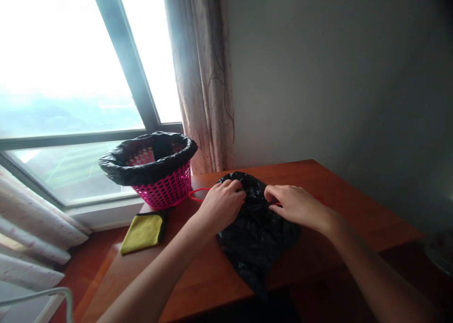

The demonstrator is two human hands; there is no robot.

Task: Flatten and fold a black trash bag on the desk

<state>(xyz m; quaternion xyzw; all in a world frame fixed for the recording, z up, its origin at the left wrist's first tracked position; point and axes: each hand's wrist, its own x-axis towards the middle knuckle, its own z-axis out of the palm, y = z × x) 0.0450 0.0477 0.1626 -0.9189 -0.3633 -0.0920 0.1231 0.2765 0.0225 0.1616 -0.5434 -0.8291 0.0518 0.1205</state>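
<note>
A black plastic garbage bag [255, 238] with red drawstrings lies in front of me on the wooden table, its lower tip hanging past the front edge. My left hand [226, 200] is closed on the bag's upper left side, and a loop of red drawstring [198, 194] sticks out beyond it. On the upper right side, my right hand [288, 202] grips the bag, with fingers curled and thumb below. Some red string shows at this hand and behind its wrist. The fingertips of both hands are partly hidden.
At the table's back left stands a pink perforated basket [166, 188] lined with black plastic. A folded yellow cloth [143, 232] with dark trim lies before it. The wooden table [336, 205] meets a grey wall behind; a window and curtain [208, 77] are on the left.
</note>
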